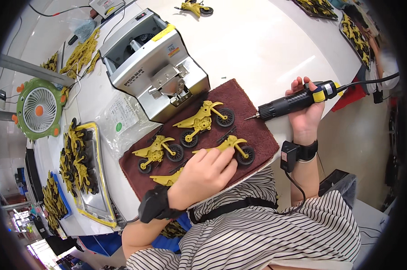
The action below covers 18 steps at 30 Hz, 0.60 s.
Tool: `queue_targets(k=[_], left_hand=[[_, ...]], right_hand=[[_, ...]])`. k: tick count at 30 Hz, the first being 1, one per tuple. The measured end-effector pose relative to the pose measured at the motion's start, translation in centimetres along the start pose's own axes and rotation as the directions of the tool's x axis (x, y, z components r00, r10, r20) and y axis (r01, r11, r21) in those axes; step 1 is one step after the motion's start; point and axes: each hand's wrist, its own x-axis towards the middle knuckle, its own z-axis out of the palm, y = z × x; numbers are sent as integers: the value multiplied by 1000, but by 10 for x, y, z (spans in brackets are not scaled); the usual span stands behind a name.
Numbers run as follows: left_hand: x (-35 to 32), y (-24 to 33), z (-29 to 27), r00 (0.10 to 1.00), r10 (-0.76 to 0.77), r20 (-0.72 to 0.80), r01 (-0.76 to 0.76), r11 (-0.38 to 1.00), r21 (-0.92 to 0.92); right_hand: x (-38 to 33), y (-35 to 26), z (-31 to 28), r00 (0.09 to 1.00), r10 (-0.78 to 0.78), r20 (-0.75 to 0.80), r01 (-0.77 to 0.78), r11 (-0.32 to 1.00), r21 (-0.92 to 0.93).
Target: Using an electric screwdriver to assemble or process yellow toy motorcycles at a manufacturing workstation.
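“Striped shirt (pixel 257 229) nearest the camera, across the lower edge. And beyond, by the left hand (pixel 199 175)?”

“Bent over a yellow toy motorbike (pixel 231 142), at the right front of a brown cloth (pixel 232 92). Fingers (pixel 219 157) across its middle; cannot tell whether gripping or merely resting.”

“And in the right hand (pixel 305 119)?”

“Wrapped around a black electric screwdriver (pixel 284 106), held with its tip pointing left, near the cloth's right edge. Cannot tell about contact at the tip.”

“More on the cloth?”

“Yes, 3 others: rear motorbike (pixel 196 122), left motorbike (pixel 155 150), and front motorbike (pixel 166 179), partly hidden behind the left hand.”

“Farther back?”

“Silver machine (pixel 167 67) on a white table (pixel 257 40), plus 1 small screw (pixel 223 77) just behind the cloth.”

“To the left?”

“Yellow-edged tray (pixel 100 202) with heaped motorbikes, and a green fan (pixel 39 108) farther back.”
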Motion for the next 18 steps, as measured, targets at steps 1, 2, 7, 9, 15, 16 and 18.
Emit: queue_targets(k=[1, 2, 7, 9, 15, 16, 18], left_hand=[[2, 0, -4, 1000, 6, -2, -6, 1000, -5], [4, 0, -14, 999, -47, 7, 47, 982, -182], [7, -27, -37, 948, -253, -193, 205, 950, -237], [14, -41, -38, 876, -415, -244, 410, 909, -77], [1, -59, -11, 872, -466, -146, 445, 882, -158], [0, -60, -9, 879, -451, -154, 426, 889, -169], [-3, -60, -11, 881, -438, -178, 406, 894, -190]], right_hand=[[0, -1, 0, 1000, -6, -4, 6, 1000, -3], [0, -2, 0, 1000, -4, 1, 4, 1000, 1], [-2, -1, 2, 1000, -11, 2, 11, 1000, 0], [-3, 0, 6, 996, -80, -43, 78, 996, -44], [-26, -14, 36, 945, -222, 239, 255, 959, -120], [-32, -18, 51, 896, -243, 372, 310, 942, -131], [-40, -26, 84, 764, -240, 599, 360, 929, -87]])
